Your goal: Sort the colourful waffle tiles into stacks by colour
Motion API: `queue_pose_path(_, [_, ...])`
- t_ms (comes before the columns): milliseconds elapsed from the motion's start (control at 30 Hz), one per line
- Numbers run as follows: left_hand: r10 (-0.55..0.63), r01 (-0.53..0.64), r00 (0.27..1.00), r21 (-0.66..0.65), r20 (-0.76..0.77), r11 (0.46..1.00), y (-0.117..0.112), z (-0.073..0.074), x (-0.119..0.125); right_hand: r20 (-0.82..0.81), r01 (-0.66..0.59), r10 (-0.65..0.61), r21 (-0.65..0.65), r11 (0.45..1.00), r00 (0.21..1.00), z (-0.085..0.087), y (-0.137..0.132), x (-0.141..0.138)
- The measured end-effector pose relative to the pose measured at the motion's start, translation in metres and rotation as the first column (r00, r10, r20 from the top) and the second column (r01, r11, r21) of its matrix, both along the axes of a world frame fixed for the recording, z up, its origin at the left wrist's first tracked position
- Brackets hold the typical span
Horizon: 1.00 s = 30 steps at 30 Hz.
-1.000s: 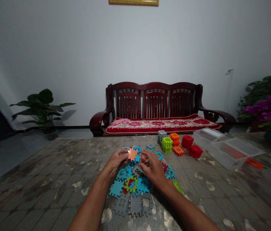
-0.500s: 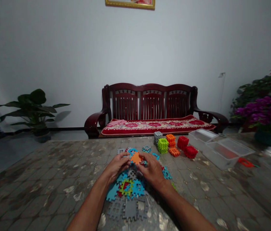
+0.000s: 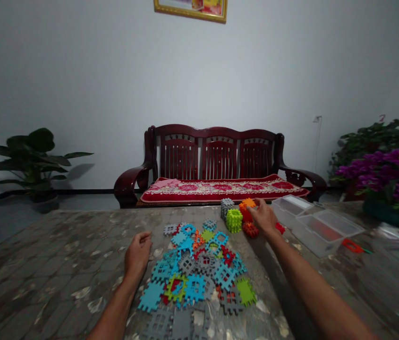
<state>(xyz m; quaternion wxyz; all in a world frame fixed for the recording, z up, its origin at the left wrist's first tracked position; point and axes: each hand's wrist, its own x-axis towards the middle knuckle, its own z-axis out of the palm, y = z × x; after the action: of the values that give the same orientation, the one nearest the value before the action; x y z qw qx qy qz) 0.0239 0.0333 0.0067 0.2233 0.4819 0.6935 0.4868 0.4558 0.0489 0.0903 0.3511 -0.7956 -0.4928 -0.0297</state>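
R hand at orange interlocking-tile stack, fingers part-bent, grip unclear. L hand loosely curled, seemingly empty, nr mixed-colour tile heap.

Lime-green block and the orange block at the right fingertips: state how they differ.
The lime-green block stands nearer the camera; the orange block is farther back. The right hand partly covers the orange block, while the lime-green block shows unobstructed. Both have toothed edges.
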Motion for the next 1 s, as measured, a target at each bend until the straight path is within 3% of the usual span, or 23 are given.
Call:
queue_pose_path(200, [-0.045, 0.043, 0.995, -0.029, -0.088, 0.999, -0.003, 0.005, 0.004, 0.229, 0.000, 0.026, -0.111, 0.994, 0.973, 0.000, 0.015, -0.002])
queue_pose_path(533, [-0.065, 0.056, 0.990, -0.073, -0.126, 0.996, -0.006, 0.009, 0.004, 0.343, 0.029, 0.034, -0.178, 0.984, 0.939, -0.003, 0.022, -0.003])
queue_pose_path(667, [-0.071, 0.062, 0.987, -0.066, -0.142, 0.996, -0.005, 0.007, 0.004, 0.326, 0.003, 0.050, -0.161, 0.987, 0.944, 0.001, 0.015, -0.005])
queue_pose_path(800, [-0.076, 0.068, 0.982, -0.056, -0.172, 0.996, -0.006, 0.008, 0.005, 0.271, -0.054, 0.059, -0.028, 0.998, 0.961, 0.001, -0.006, -0.013])
queue_pose_path(900, [-0.127, 0.110, 0.965, -0.083, -0.230, 0.990, -0.009, 0.010, 0.009, 0.158, -0.130, 0.122, 0.044, 0.991, 0.980, -0.015, -0.032, -0.025])
queue_pose_path(1000, [-0.199, 0.169, 0.921, -0.115, -0.335, 0.979, -0.010, 0.011, 0.012, -0.007, -0.269, 0.270, 0.084, 0.960, 0.963, -0.041, -0.061, -0.041])
